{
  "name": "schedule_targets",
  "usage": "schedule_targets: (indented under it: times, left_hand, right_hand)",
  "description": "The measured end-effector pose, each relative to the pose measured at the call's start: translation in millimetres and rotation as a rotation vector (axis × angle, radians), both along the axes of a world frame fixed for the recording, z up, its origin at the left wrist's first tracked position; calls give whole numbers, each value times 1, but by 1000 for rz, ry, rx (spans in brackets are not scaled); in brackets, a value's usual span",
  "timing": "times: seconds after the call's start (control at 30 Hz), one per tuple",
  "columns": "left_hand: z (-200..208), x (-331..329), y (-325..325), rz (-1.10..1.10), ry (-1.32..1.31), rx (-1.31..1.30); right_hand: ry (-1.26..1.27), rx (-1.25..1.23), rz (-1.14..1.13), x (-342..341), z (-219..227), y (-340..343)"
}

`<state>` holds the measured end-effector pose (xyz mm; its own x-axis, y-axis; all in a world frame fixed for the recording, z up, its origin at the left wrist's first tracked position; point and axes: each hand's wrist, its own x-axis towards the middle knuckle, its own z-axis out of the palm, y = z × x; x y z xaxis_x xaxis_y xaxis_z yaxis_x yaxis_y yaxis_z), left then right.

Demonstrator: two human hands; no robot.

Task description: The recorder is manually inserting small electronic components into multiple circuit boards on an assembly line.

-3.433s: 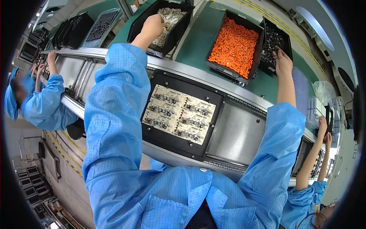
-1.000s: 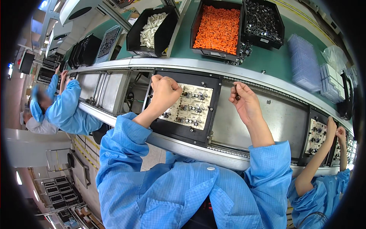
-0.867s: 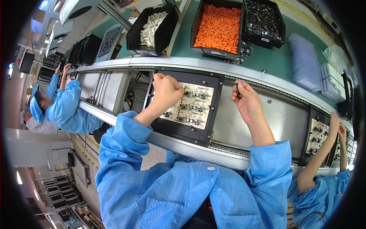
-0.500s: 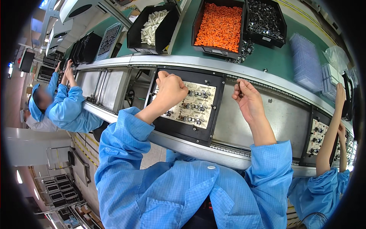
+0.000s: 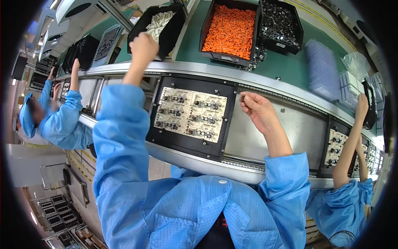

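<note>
Since the left hand (image 5: 143, 48) has swung to the white-part bin (image 5: 173, 33), eleven o'clock, circuit boards (image 5: 190, 113) lie uncovered | left grip: cannot tell | right hand (image 5: 261, 112): pinching small dark part (image 5: 241, 99)

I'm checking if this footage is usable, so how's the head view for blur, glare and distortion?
Head view: the left hand and left sleeve look soft, possibly from motion, while the grid on the right sleeve reads more clearly; head view, too: the metal rail bows and the corners go black; head view again: a soft sheen on the metal plate.
</note>
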<state>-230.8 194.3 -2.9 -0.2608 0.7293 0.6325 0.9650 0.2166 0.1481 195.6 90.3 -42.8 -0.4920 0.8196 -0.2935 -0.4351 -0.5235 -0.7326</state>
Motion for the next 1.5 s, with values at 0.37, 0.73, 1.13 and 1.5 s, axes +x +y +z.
schedule_targets:
  times: [0.37, 0.73, 1.13, 1.5]
  left_hand:
    - [-18, -43, 49, -18, -111, -358]
    - [-22, -55, 37, -102, -229, -169]
    - [31, 10, -74, -624, -1247, -392]
    - [19, 98, -157, -578, -1375, -760]
  right_hand:
    - [-125, 2, 73, -4, -9, 3]
    - [-734, 335, 87, -45, 13, 11]
    - [-1081, 1266, 79, -54, 0, -4]
    - [-1060, 935, 49, -30, 12, -4]
